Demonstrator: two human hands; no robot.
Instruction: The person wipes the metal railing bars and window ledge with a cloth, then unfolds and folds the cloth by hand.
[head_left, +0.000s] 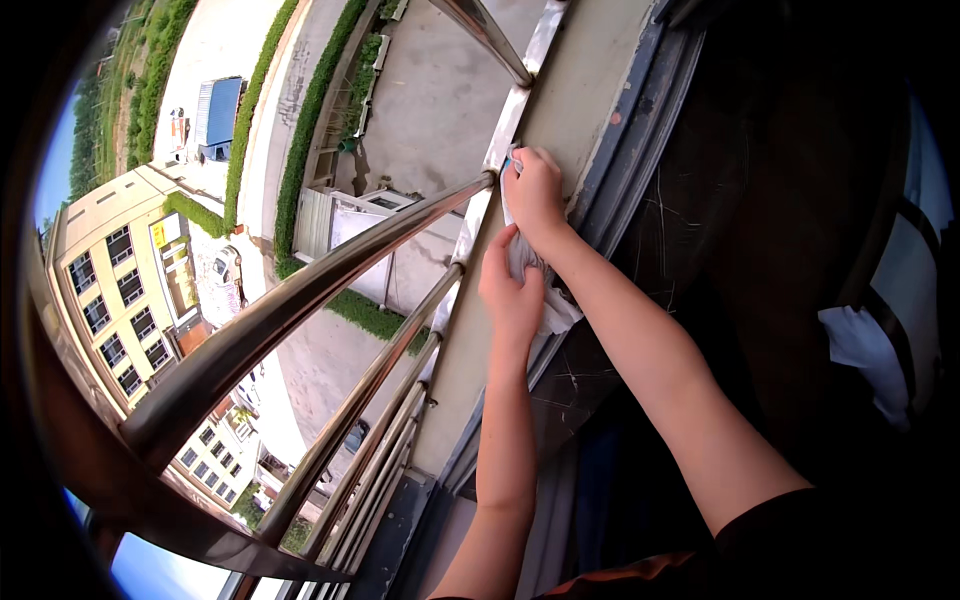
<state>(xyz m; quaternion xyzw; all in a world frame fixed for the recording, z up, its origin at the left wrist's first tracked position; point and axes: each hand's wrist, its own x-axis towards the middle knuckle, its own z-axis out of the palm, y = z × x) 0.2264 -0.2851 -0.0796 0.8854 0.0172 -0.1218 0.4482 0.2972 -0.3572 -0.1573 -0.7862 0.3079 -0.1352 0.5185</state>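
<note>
A pale grey-white cloth lies bunched along the window ledge, its loose end trailing over the dark window frame. My right hand grips the upper part of it, close to the bottom rail of the metal railing. Just below, my left hand holds the middle of the same cloth between thumb and fingers. Both arms reach out across the window track. Part of the cloth is hidden under my hands.
Shiny metal bars slope outward from the bottom rail to a dark outer rail. Far below are a paved yard, hedges and a pale yellow building. A dark scratched stone sill borders the frame inside.
</note>
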